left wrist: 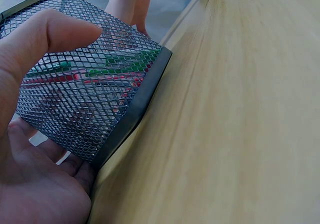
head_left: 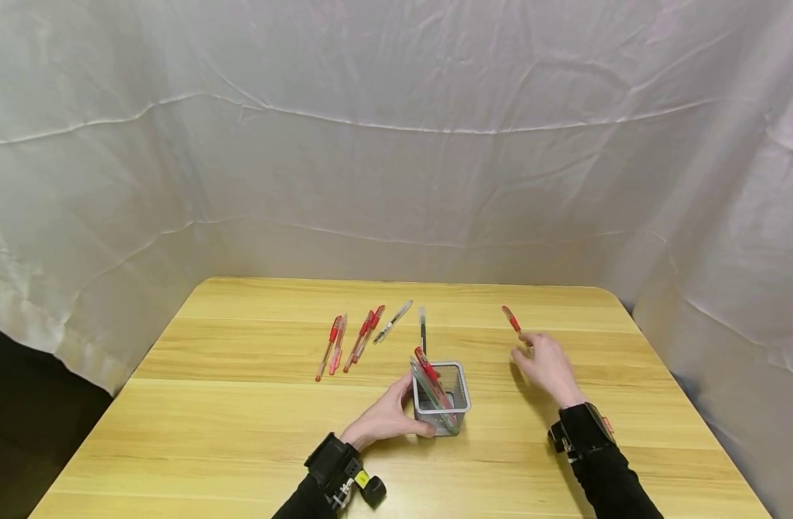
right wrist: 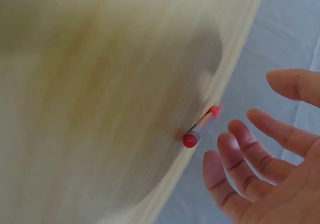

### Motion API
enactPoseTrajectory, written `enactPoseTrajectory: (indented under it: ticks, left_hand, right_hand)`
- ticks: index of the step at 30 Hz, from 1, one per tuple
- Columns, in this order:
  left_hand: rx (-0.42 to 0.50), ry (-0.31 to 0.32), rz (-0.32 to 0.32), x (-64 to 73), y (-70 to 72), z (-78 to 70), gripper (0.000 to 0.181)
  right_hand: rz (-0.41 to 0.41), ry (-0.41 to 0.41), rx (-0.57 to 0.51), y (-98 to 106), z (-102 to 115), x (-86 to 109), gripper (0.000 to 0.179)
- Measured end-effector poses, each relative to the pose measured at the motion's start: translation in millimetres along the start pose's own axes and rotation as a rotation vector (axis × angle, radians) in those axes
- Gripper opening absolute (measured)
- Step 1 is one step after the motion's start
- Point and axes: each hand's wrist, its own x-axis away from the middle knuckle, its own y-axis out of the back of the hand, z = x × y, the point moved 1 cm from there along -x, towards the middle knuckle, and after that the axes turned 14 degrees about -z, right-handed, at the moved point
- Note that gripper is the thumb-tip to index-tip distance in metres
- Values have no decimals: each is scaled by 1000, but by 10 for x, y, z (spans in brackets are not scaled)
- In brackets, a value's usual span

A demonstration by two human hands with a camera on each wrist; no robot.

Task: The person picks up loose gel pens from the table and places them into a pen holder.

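Note:
A grey mesh pen holder [head_left: 463, 409] stands upright on the table, with a red-capped pen [head_left: 426, 365] and a green pen [head_left: 420, 383] leaning inside. My left hand [head_left: 386, 414] grips it from the left, thumb on the near mesh wall and fingers behind, as the left wrist view of the holder [left wrist: 85, 104] shows. At the right, a red pen [head_left: 511, 318] lies on the table. My right hand [head_left: 549, 366] hovers over its near end. In the right wrist view the fingers [right wrist: 260, 161] are spread and loosely bent, apart from the red pen [right wrist: 200, 126].
Left of the holder lie several red pens [head_left: 364, 335] in a loose group. A clear pen with a dark refill [head_left: 393, 321] slants beside them, and another dark pen [head_left: 423, 333] lies behind the holder. Pale curtains [head_left: 396, 180] hang round the wooden table [head_left: 241, 432].

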Motion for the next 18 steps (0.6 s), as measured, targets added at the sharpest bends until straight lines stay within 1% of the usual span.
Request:
enactPoseTrajectory:
  ticks: [6, 12, 18]
  left_hand:
    - [-5, -3, -15, 1, 1, 2, 93]
    - [-9, -9, -19, 0, 2, 2, 91]
    - [-8, -19, -2, -4, 5, 16, 92]
  right_hand:
    - [15, -21, 43, -23, -95, -123, 47]
    - [41, -34, 95, 9, -105, -213, 46]
    - [117, -74, 156, 42, -79, -301, 38]
